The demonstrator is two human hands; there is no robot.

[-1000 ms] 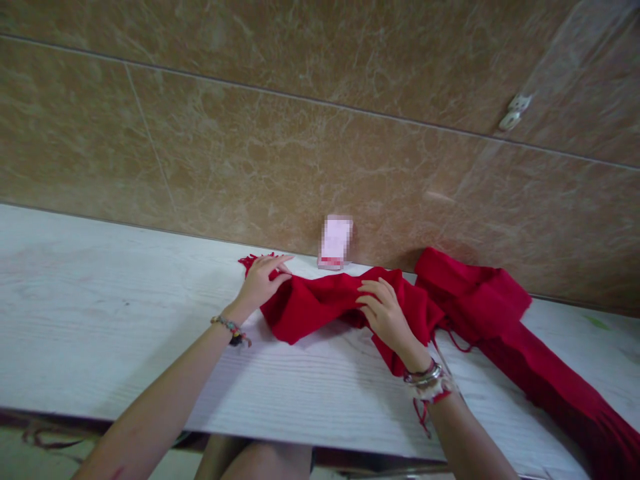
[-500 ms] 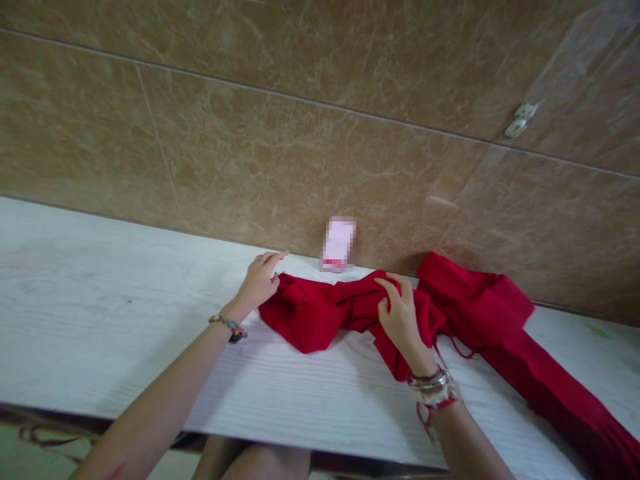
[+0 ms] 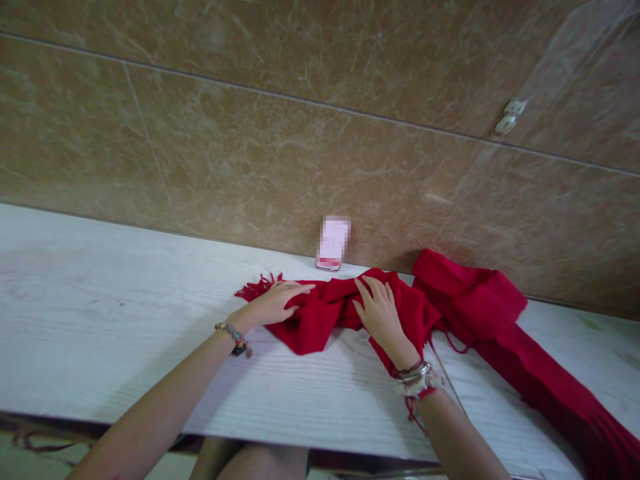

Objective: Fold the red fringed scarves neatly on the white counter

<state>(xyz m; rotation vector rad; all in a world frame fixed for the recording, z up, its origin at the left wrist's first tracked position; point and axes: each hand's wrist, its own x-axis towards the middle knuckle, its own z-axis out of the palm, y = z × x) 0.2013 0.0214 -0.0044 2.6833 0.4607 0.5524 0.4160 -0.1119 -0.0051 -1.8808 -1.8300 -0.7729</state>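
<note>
A long red scarf (image 3: pixel 320 317) with a fringed end lies bunched across a white wood-grain table (image 3: pixel 100 320). My left hand (image 3: pixel 277 303) rests flat on the scarf's left end, just right of the fringe, fingers stretched out. My right hand (image 3: pixel 380 310) lies palm down on the bunched middle of the scarf, fingers extended and pressing the cloth. The rest of the scarf (image 3: pixel 525 360) trails off to the right and down over the table's front edge. Both wrists carry bracelets.
A small pink and white card (image 3: pixel 333 243) leans against the brown marble wall (image 3: pixel 300 147) just behind the scarf. A white fitting (image 3: pixel 507 115) is fixed on the wall at upper right. My knees show below the table's front edge.
My left hand moved down from the fringe tip onto the scarf's left end and lies flat. My right hand let go of the fold it pinched and flattened on the cloth.
</note>
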